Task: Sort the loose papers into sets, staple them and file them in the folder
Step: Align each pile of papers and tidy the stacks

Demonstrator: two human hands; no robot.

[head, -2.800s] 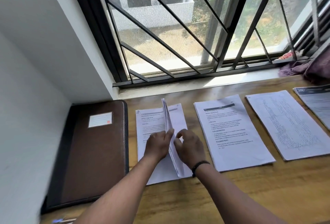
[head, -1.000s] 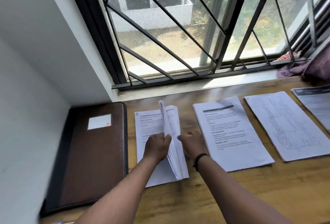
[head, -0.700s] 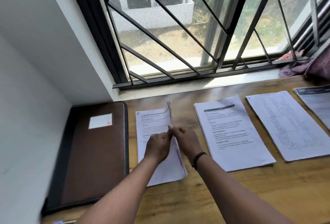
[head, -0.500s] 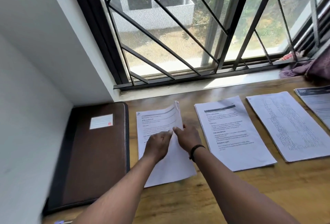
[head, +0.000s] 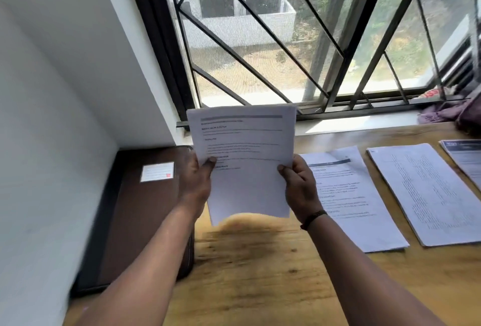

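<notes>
A set of white printed papers (head: 244, 159) is held upright above the wooden table (head: 260, 273), facing me. My left hand (head: 196, 182) grips its left edge, thumb on the front. My right hand (head: 299, 185) grips its right edge the same way. A closed brown folder (head: 145, 211) with a white label lies flat at the left against the wall. To the right, three more paper sets lie flat in a row: one beside my right hand (head: 351, 203), one further right (head: 426, 190), and a dark-headed one (head: 466, 156) cut by the frame edge.
A white wall (head: 52, 117) closes the left side. A barred window (head: 286, 39) and its sill run along the back of the table. Purple cloth (head: 450, 112) lies on the sill at the far right. No stapler is in view.
The leftmost paper set, which both hands were leafing through flat on the table, has been squared up and lifted off the table, held upright in both hands.
</notes>
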